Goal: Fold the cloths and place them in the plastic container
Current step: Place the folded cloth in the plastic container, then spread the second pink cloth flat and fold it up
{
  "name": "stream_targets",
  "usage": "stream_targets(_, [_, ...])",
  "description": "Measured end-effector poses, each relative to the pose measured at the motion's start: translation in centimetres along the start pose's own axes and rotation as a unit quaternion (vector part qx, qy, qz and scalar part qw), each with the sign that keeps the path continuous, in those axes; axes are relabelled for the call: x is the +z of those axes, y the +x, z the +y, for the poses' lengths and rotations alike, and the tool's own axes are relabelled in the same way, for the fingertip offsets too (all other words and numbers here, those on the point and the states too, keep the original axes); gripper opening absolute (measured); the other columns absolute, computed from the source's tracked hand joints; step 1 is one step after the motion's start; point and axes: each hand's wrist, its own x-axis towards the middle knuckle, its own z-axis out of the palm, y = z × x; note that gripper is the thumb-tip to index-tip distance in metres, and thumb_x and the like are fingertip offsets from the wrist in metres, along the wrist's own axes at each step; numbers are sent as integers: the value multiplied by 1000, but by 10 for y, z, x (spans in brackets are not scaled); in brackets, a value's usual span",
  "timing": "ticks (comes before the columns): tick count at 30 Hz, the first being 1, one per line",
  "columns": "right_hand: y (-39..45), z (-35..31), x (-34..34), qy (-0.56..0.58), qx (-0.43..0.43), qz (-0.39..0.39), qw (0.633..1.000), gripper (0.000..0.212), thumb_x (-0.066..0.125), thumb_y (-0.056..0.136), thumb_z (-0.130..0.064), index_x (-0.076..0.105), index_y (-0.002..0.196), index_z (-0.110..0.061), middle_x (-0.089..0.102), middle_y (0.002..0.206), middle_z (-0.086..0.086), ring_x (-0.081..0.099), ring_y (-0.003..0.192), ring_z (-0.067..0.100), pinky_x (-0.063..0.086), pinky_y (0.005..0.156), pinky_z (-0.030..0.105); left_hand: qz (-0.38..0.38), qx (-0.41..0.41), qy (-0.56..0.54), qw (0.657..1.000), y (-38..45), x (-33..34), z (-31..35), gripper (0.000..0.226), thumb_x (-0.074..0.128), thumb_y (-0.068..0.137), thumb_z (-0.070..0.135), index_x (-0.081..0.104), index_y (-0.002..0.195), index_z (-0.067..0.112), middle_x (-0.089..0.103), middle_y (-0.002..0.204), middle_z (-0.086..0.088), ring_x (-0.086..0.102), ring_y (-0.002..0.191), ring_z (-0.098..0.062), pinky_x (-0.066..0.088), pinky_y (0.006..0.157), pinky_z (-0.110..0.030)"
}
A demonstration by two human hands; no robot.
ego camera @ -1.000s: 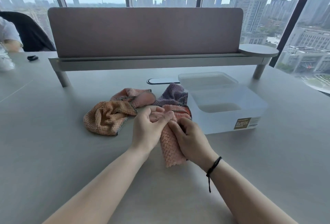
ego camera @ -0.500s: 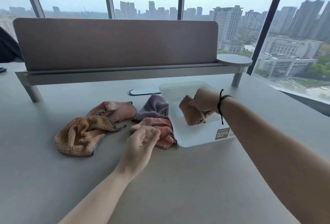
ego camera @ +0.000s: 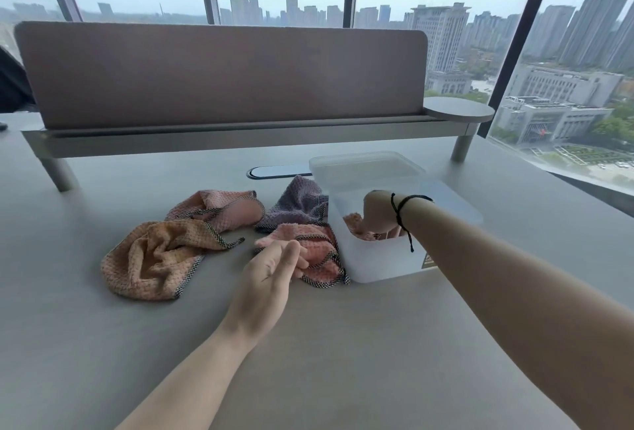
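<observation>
Fingers [ego camera: 372, 234] of right hand [ego camera: 379, 215] grasp pink waffle-textured cloth [ego camera: 355, 223] inside translucent container [ego camera: 377, 258].

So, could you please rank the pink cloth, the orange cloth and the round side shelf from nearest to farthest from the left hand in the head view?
1. The pink cloth, right at the fingertips of the left hand, beside the plastic container.
2. The orange cloth, crumpled to the hand's left on the table.
3. The round side shelf, far back on the right.
</observation>
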Motion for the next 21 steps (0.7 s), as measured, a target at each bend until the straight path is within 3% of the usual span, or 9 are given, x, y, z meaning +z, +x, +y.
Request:
stream_targets(3, [-3,-2,-2,-92,6,97,991,20,55,91,-25,55,78,-11,66,83,6,62,61,20,48,50,25,4,-7,8,1000,-1,-2,2,48,45,88,70,69,89,28,71,91,-2,67,86,-18,50,78,-28])
stream_targets(6, [-16,-10,-7,-99,-8,272,957,16,56,86,-23,53,73,-14,61,79,4,62,75,28,44,61,29,22,-16,37,999,-3,-2,9,32,55,94,53,70,89,25,72,92,8,66,88,-7,49,80,-23])
stream_targets(8, [-32,-24,-7,-64,-31,382,921,12,53,89,-23,56,80,-16,61,82,5,59,77,30,39,63,30,56,-4,128,990,-1,-4,8,11,65,94,34,70,96,24,71,100,11,64,96,-2,48,84,-22])
stream_targets(10, [-49,-41,4,-11,-106,468,878,14,50,92,-24,61,88,-16,65,83,4,62,76,32,44,60,30,55,21,265,962,0,-9,1,25,70,88,24,68,113,23,67,120,7,59,114,-10,46,97,-26])
stream_targets(12, [-61,-59,26,29,-211,474,855,13,48,92,-19,61,88,-18,67,83,1,63,70,30,50,57,34,28,22,355,934,0,-13,-3,43,70,83,26,62,126,26,65,127,1,56,117,-20,44,99,-29])
stream_targets(14, [-67,-73,56,16,-261,420,869,11,50,90,-17,60,93,-20,66,89,-1,63,74,27,49,56,34,19,21,386,922,-2,-15,-3,37,65,82,30,61,118,31,68,117,3,58,106,-23,42,94,-31])
stream_targets(17, [-68,-81,112,4,-266,382,885,23,53,84,-18,59,106,-21,65,103,-2,63,95,24,41,63,30,21,13,425,905,-5,-23,-1,15,48,83,39,59,92,35,67,96,4,59,95,-26,44,89,-39])
stream_targets(21, [-61,-77,144,4,-217,388,896,30,59,80,-27,61,109,-21,65,109,1,63,98,28,49,78,37,53,24,399,915,-9,-35,-3,18,63,87,31,73,101,26,70,98,-2,59,95,-29,50,86,-43])
